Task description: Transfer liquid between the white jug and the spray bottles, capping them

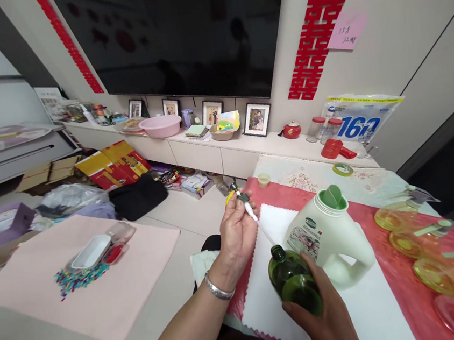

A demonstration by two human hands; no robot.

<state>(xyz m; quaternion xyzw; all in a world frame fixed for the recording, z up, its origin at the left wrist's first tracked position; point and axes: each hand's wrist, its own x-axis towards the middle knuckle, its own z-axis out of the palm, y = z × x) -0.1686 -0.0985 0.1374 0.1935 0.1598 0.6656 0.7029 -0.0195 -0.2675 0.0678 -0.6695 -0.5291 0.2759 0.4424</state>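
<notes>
My left hand (237, 228) is closed on a dark green pump head (242, 195), its white tube slanting down to the right. The tube's lower end is by the mouth of a green bottle (293, 282); whether it is inside I cannot tell. Around the bottle's right side wraps my right hand (326, 305), tilting it slightly. Liquid shows through the green wall. Just behind stands a large pale green detergent jug (327, 235) with its mouth uncapped and a green scoop-like piece (332, 197) in the opening. White scalloped paper (265, 306) lies beneath.
Several clear containers with yellow liquid (433, 275) stand along the right on a red cloth (372, 219). A roll of green tape (342, 169) lies farther back. At left, colourful small pieces (80, 280) and a white tray (92, 252) rest on a pink sheet (141, 276).
</notes>
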